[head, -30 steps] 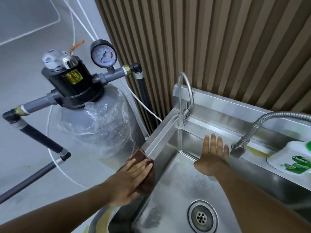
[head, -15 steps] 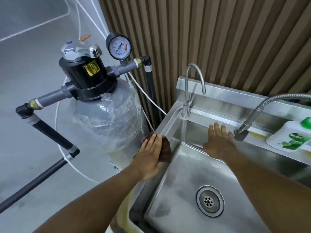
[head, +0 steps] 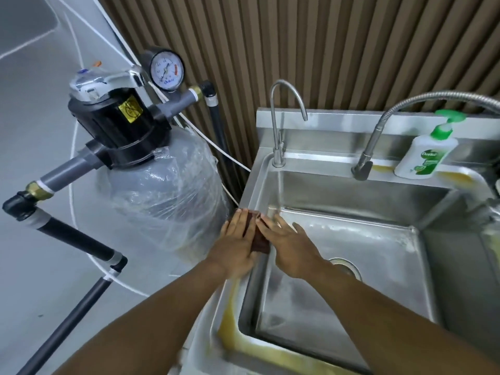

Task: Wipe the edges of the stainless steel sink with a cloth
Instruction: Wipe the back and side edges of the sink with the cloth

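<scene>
The brown cloth (head: 259, 242) lies on the left edge of the steel sink (head: 253, 190), with the left hand (head: 235, 247) pressing flat on it, fingers straight and together. The right hand (head: 290, 250) lies beside it, its straight, slightly spread fingers touching the cloth's inner side over the basin. The basin shows its drain (head: 349, 266) and wet streaks, and a white soap bottle (head: 424, 155) with a green pump stands on the back ledge.

Person's left hand (head: 235, 247) bare; right hand (head: 290, 250) bare; left forearm (head: 151, 320) uncovered as far as the lower frame edge; right forearm (head: 392, 315) likewise uncovered to the lower right corner; both arms look long in the wide-angle view; fingernails too small and blurred to describe.
</scene>
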Motion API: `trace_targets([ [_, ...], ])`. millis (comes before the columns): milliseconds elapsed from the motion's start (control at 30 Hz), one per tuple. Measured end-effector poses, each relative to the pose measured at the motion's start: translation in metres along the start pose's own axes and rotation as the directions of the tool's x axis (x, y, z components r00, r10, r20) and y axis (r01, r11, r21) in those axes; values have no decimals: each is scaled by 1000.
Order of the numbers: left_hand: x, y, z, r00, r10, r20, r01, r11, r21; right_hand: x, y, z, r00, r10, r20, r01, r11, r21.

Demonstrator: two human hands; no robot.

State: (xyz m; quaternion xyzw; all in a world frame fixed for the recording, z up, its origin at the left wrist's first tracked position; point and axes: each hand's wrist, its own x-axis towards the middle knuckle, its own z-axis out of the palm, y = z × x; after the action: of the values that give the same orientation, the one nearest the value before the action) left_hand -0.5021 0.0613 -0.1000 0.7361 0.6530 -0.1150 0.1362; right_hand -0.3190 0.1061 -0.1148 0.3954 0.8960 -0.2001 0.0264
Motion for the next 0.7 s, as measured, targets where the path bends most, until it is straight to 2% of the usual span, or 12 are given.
trace_targets([
  [200, -6, 2, 5, 1000, 14, -16, -13, 999, 39, -7, -26, 7, 991, 132, 36, -135, 983, 123],
  [433, -51, -7, 43, 982, 145, -124, -147, 989, -14, -41, -64, 18, 988, 122, 93, -135, 981, 142],
  [600, -33, -2, 17, 995, 101, 0, -101, 995, -22, -25, -67, 10, 973, 194, 122, -212, 963, 168],
  [700, -8, 0, 6, 998, 60, 5, -60, 998, -29, -8, -59, -3, 964, 233, 130, -255, 947, 196],
])
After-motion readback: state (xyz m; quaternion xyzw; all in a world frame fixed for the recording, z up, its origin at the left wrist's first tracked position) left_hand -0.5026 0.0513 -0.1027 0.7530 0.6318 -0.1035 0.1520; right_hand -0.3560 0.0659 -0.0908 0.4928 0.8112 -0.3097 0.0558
